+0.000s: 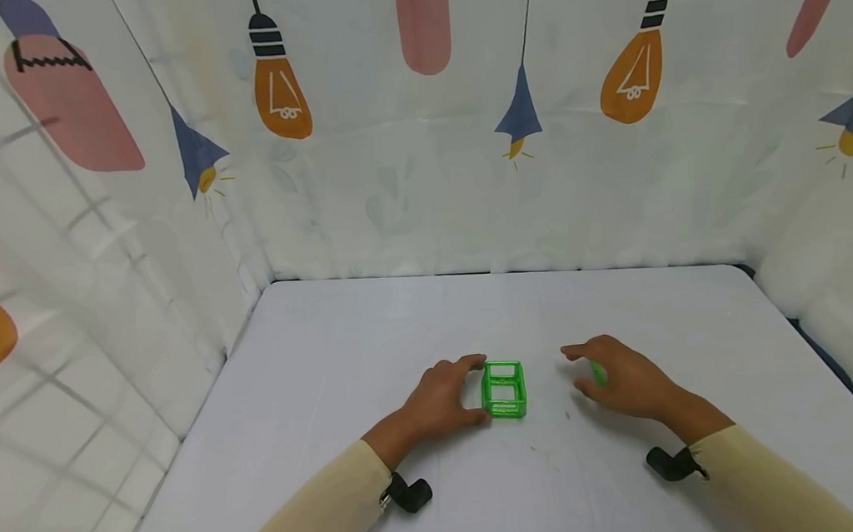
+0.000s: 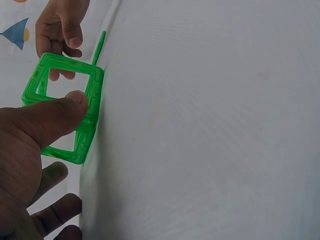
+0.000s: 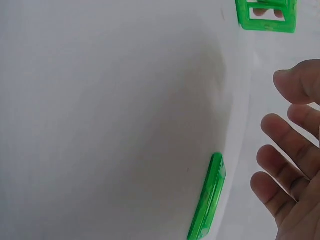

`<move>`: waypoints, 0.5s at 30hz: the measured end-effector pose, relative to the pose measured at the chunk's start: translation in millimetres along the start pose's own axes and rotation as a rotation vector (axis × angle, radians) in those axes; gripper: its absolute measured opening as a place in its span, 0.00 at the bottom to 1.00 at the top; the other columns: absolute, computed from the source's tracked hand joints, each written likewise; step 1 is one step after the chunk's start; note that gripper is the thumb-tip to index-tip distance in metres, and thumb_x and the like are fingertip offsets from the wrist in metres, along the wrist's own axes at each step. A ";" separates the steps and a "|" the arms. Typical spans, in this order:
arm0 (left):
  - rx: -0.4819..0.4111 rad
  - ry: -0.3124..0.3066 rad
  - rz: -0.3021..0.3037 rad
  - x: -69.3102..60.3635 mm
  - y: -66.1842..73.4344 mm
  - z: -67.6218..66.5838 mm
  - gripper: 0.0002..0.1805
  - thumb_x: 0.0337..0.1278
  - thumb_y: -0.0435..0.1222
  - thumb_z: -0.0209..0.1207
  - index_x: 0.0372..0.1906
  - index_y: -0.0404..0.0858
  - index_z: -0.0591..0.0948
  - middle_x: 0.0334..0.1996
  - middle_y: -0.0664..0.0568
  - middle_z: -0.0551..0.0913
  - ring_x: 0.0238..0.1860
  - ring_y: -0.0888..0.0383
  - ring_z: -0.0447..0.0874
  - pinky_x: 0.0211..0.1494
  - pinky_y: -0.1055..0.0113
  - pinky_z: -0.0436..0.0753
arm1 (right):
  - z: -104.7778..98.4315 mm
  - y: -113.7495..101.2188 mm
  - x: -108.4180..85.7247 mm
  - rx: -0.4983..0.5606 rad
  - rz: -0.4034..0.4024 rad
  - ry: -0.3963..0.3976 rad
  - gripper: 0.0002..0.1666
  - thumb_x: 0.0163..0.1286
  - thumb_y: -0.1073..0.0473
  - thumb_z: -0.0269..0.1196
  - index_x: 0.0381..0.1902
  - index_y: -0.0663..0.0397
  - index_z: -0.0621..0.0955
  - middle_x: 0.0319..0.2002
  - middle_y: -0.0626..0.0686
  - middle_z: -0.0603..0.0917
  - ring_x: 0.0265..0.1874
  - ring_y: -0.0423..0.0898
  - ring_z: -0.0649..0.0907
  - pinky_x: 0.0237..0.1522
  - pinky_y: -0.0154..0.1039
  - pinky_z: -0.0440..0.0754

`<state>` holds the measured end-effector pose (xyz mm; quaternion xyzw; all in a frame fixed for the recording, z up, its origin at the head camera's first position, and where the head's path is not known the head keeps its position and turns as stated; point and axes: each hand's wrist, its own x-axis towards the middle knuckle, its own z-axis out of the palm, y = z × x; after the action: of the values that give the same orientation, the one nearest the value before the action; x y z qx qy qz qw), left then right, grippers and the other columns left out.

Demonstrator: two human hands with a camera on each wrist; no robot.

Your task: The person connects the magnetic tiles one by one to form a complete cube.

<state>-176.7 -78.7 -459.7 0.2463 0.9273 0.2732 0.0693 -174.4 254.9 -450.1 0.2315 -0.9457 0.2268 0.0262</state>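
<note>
A small open box shape made of green see-through magnetic tiles stands on the white table. My left hand holds it between thumb and forefinger from the left side; in the left wrist view the thumb lies across its frame. To the right, apart from the box, my right hand hovers with fingers spread and nothing gripped. Under it lies a loose green tile, mostly hidden by the hand in the head view. The right wrist view shows this tile flat on the table, beside the fingers and not touched.
The white tabletop reaches back to a cloth curtain printed with lamps and bulbs, which also hangs along the left side. A few small specks mark the table between the hands. Each wrist bears a black camera.
</note>
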 end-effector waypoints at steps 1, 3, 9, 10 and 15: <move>-0.001 -0.002 -0.001 0.2 0.0 0.2 0.48 0.50 0.50 0.77 0.76 0.47 0.68 0.60 0.55 0.78 0.57 0.54 0.75 0.59 0.57 0.76 | -0.4 1.7 -0.6 0.004 0.003 -0.001 0.31 0.65 0.58 0.72 0.66 0.49 0.80 0.55 0.47 0.82 0.59 0.52 0.78 0.59 0.55 0.77; 0.004 -0.005 -0.001 0.4 -0.3 0.5 0.48 0.50 0.50 0.77 0.76 0.48 0.68 0.60 0.56 0.78 0.58 0.53 0.75 0.61 0.56 0.75 | -1.2 5.0 -2.1 0.009 0.001 0.000 0.32 0.65 0.58 0.73 0.67 0.51 0.79 0.56 0.48 0.81 0.59 0.53 0.78 0.59 0.56 0.77; 0.029 -0.006 0.002 1.3 -0.6 1.5 0.47 0.49 0.51 0.77 0.75 0.48 0.69 0.59 0.58 0.79 0.57 0.53 0.75 0.61 0.55 0.74 | -5.0 13.9 -8.1 0.011 -0.008 0.008 0.33 0.63 0.60 0.73 0.67 0.55 0.79 0.57 0.51 0.81 0.58 0.54 0.78 0.58 0.57 0.76; 0.031 -0.004 0.004 1.5 -0.4 1.6 0.47 0.49 0.51 0.77 0.75 0.48 0.69 0.59 0.59 0.80 0.57 0.53 0.75 0.61 0.55 0.74 | -5.7 15.6 -9.2 0.006 -0.009 0.008 0.34 0.63 0.60 0.73 0.67 0.55 0.79 0.57 0.52 0.81 0.58 0.55 0.78 0.58 0.57 0.76; 0.038 0.000 0.011 1.7 0.4 1.3 0.46 0.50 0.50 0.77 0.74 0.47 0.70 0.58 0.59 0.80 0.57 0.53 0.75 0.62 0.55 0.74 | -10.0 23.4 -14.8 0.012 0.026 -0.016 0.37 0.62 0.60 0.73 0.69 0.54 0.77 0.58 0.55 0.79 0.57 0.54 0.77 0.56 0.57 0.76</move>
<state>-177.6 -76.9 -460.6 0.2528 0.9308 0.2562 0.0630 -172.4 284.1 -453.2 0.2211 -0.9473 0.2312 0.0144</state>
